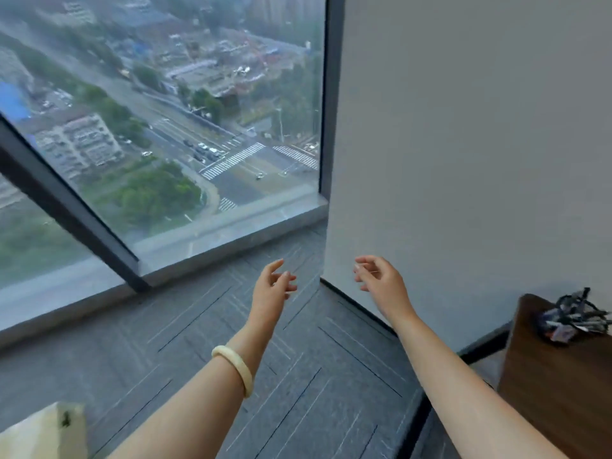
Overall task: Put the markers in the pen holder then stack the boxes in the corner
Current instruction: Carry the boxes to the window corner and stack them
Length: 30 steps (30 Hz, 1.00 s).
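Two empty hands, left hand [271,286] and right hand [381,279], hover with loosely spread fingers above grey line-patterned carpet [198,342], where a tall window [165,111] meets a white wall [463,144]. At the right, a dark wooden counter [556,392] carries a blurred mesh pen holder [571,301] bristling with markers [563,324]. A pale box [43,432] shows near left; a smooth cream bangle [236,369] circles the left wrist.
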Available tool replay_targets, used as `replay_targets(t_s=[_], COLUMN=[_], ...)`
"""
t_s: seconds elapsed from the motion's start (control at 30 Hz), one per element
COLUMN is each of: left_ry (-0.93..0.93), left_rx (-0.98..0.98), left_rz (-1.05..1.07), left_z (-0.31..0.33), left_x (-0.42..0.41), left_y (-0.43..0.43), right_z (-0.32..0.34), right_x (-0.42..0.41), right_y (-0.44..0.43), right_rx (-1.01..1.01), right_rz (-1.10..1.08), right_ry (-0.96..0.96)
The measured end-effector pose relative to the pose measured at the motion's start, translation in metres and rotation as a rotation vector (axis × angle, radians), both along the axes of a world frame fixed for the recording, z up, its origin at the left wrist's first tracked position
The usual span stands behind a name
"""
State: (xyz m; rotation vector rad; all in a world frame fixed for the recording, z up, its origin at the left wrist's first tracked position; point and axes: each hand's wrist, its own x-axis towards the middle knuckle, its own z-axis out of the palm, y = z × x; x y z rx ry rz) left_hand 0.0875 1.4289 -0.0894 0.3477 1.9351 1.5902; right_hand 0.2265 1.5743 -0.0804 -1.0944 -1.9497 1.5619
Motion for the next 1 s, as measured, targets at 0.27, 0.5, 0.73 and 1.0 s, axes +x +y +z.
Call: replay_targets(t_s=[0.27, 0.5, 0.73, 1.0], left_ry=[-0.048, -0.137, -0.234, -0.342], left_rx=[0.008, -0.102, -0.145, -0.176], left_rz=[0.571, 0.978, 1.123, 1.165], left_z=[-0.017, -0.053, -0.086, -0.141], left_x=[-0.09, -0.106, -0.121, -0.193], left_y=[-0.299, -0.581, -0.723, -0.775], right_z=[-0.01, -0.049, -0.077, -0.152], right_x=[-0.172, -0.273, -0.331, -0.414], right_y=[-0.231, -0.496, -0.636, -0.679], right_rx=[-0.033, -0.108, -0.129, -0.131], right_rz=[0.541, 0.899, 1.019, 1.01], right_ry=[-0.063, -0.154, -0.265, -0.444])
